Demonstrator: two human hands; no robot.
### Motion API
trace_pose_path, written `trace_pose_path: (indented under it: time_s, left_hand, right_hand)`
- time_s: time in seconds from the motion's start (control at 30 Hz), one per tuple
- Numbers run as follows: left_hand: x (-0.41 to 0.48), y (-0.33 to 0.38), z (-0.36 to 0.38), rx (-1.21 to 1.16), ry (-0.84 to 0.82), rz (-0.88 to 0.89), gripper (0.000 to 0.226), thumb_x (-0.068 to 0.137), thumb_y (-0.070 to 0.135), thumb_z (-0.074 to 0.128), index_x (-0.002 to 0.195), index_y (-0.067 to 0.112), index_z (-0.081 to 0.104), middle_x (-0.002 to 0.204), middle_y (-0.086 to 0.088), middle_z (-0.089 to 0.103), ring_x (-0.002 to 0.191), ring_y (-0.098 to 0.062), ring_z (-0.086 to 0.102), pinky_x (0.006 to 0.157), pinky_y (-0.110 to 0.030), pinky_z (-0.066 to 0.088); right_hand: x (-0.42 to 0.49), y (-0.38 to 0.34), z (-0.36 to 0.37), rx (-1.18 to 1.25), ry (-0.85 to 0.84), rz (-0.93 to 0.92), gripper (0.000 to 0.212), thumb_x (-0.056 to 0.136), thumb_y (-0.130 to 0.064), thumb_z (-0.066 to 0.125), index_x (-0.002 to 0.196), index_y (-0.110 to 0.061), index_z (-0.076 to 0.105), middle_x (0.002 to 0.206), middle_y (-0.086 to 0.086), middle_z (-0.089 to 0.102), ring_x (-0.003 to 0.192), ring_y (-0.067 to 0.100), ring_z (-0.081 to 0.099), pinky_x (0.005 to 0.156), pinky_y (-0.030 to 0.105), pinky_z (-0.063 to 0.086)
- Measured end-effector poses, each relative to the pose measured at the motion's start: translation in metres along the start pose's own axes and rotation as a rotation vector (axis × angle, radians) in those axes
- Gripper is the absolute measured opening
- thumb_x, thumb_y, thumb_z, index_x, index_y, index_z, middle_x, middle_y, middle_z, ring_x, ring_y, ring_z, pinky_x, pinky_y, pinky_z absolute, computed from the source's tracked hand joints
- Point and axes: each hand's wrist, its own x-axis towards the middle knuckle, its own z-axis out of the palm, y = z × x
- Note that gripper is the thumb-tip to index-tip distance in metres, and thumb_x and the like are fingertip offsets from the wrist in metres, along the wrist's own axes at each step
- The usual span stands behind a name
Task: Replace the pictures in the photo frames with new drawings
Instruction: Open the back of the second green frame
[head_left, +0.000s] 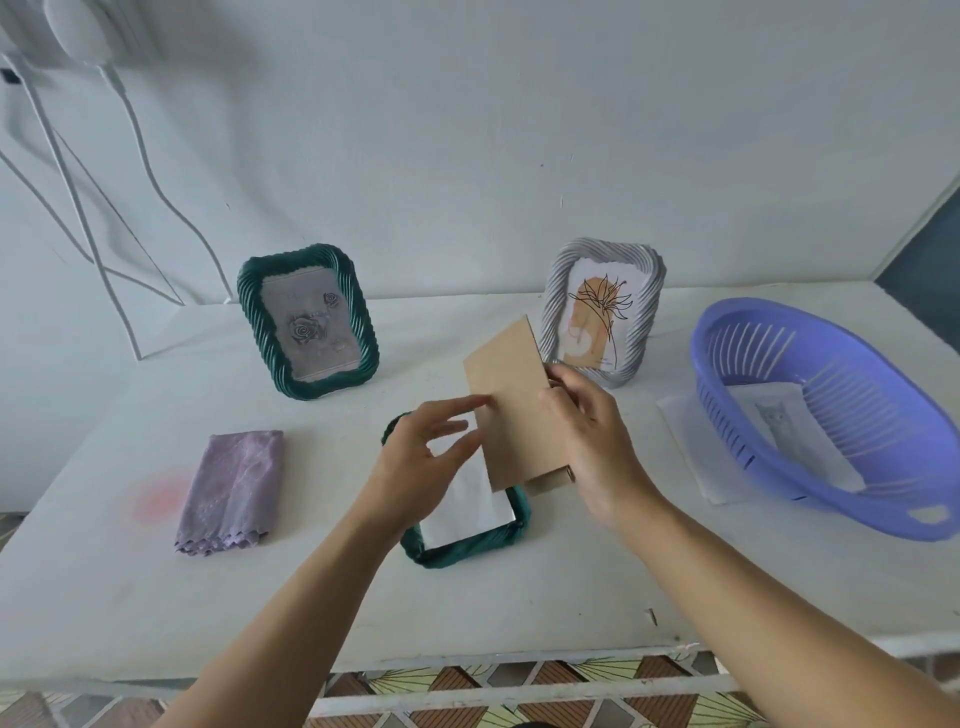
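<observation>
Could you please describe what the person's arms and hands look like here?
The left forearm and right forearm are bare, with no sleeves in view. The left hand and right hand wear no gloves, and no ring, watch or bracelet shows on the visible parts.

No text, label, brand or number is showing clearly enough to read. The rose picture (310, 327) in the standing green frame (363, 338), left of the brown backing board (511, 400), is carrying faint marks near its top edge, too blurred to make out. The line drawing (597, 317) in the white frame (551, 306), just behind and right of the board, is showing a tiny dark mark at its lower right corner, too small to tell. The sheet (774, 415) lying in the purple basket (763, 322), right of the board, is bearing only a faint grey figure.
</observation>
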Motion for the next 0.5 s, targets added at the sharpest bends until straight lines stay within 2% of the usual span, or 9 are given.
trace_pose_path:
  time_s: [0.07, 0.13, 0.2, 0.27, 0.33, 0.37, 0.43, 0.5]
  left_hand:
    - [0.001, -0.002, 0.008, 0.038, 0.003, 0.036, 0.034, 0.092, 0.016, 0.069, 0.12, 0.037, 0.069, 0.122, 0.024, 0.066, 0.101, 0.004, 0.067, 0.08, -0.004, 0.043]
    - [0.004, -0.005, 0.016, 0.096, 0.01, 0.059, 0.035, 0.09, 0.015, 0.071, 0.119, 0.035, 0.07, 0.118, 0.028, 0.067, 0.097, 0.004, 0.067, 0.076, -0.001, 0.041]
    - [0.008, -0.009, 0.026, 0.165, -0.001, 0.064, 0.037, 0.088, 0.021, 0.073, 0.119, 0.04, 0.069, 0.114, 0.027, 0.068, 0.101, 0.004, 0.065, 0.081, -0.009, 0.043]
    - [0.012, -0.014, 0.037, 0.263, 0.003, 0.065, 0.036, 0.089, 0.029, 0.072, 0.121, 0.044, 0.067, 0.107, 0.022, 0.07, 0.105, 0.003, 0.062, 0.092, -0.027, 0.048]
    - [0.015, -0.015, 0.046, 0.384, -0.017, 0.074, 0.036, 0.092, 0.035, 0.067, 0.126, 0.043, 0.064, 0.116, 0.021, 0.067, 0.109, 0.001, 0.059, 0.102, -0.038, 0.043]
    - [0.016, -0.015, 0.051, 0.453, -0.039, 0.087, 0.036, 0.094, 0.036, 0.064, 0.129, 0.043, 0.062, 0.126, 0.023, 0.063, 0.115, 0.0, 0.056, 0.105, -0.039, 0.039]
    - [0.02, -0.015, 0.057, 0.579, -0.078, 0.116, 0.037, 0.096, 0.039, 0.059, 0.133, 0.043, 0.058, 0.14, 0.025, 0.053, 0.126, -0.003, 0.048, 0.104, -0.04, 0.03]
    - [0.025, -0.017, 0.061, 0.644, -0.097, 0.126, 0.034, 0.098, 0.041, 0.055, 0.132, 0.042, 0.059, 0.141, 0.023, 0.052, 0.129, -0.005, 0.045, 0.1, -0.04, 0.026]
  right_hand:
    - [0.002, 0.008, -0.012, -0.01, 0.077, 0.009, 0.025, 0.1, -0.011, 0.049, 0.105, -0.024, 0.07, 0.098, -0.012, 0.072, 0.09, 0.006, 0.063, 0.081, 0.027, 0.046]
    - [0.002, 0.018, -0.024, -0.048, 0.126, 0.018, 0.024, 0.098, -0.009, 0.049, 0.099, -0.021, 0.069, 0.091, 0.002, 0.07, 0.081, 0.01, 0.057, 0.076, 0.03, 0.043]
    - [0.004, 0.028, -0.035, -0.085, 0.146, 0.051, 0.02, 0.096, -0.01, 0.048, 0.098, -0.016, 0.066, 0.084, 0.018, 0.061, 0.074, 0.016, 0.047, 0.069, 0.032, 0.038]
    - [0.007, 0.039, -0.045, -0.17, 0.167, 0.082, 0.016, 0.096, -0.012, 0.048, 0.096, -0.009, 0.063, 0.068, 0.005, 0.05, 0.064, 0.012, 0.039, 0.062, 0.027, 0.033]
    - [0.012, 0.049, -0.054, -0.267, 0.184, 0.116, 0.016, 0.097, -0.013, 0.049, 0.093, -0.011, 0.064, 0.06, -0.008, 0.048, 0.057, 0.009, 0.037, 0.057, 0.023, 0.033]
    - [0.015, 0.053, -0.057, -0.31, 0.189, 0.127, 0.015, 0.098, -0.014, 0.05, 0.095, -0.013, 0.065, 0.063, -0.005, 0.055, 0.058, 0.011, 0.042, 0.058, 0.025, 0.037]
    - [0.021, 0.058, -0.062, -0.398, 0.183, 0.143, 0.016, 0.098, -0.016, 0.052, 0.102, -0.016, 0.067, 0.084, 0.002, 0.07, 0.073, 0.019, 0.06, 0.068, 0.03, 0.047]
    - [0.025, 0.061, -0.065, -0.484, 0.154, 0.168, 0.016, 0.096, -0.016, 0.055, 0.105, -0.017, 0.068, 0.093, 0.001, 0.072, 0.086, 0.02, 0.065, 0.072, 0.028, 0.049]
